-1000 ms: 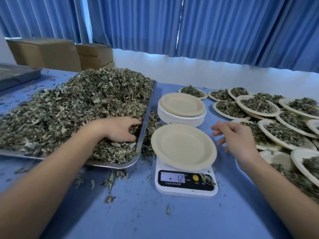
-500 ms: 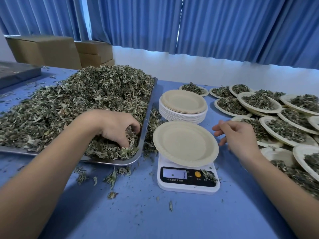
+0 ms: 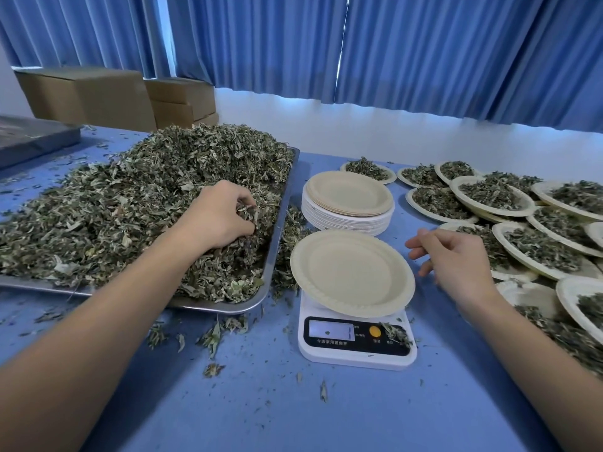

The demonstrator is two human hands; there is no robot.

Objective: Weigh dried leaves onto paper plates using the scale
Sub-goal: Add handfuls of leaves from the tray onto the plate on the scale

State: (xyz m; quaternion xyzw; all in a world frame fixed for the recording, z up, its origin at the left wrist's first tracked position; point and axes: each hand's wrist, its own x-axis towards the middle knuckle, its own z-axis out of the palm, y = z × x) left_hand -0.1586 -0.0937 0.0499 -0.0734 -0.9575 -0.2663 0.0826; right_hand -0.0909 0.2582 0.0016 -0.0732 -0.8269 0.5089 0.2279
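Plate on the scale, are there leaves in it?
No, the plate on the scale is bare and pale all over.

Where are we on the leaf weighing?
Done: many filled plates crowd the right side. In hand: an empty plate sits on the scale; the left hand grips dried leaves in the tray; the right hand hovers open nearby. Left: fill this plate, then the stack of plates; the tray is heaped.
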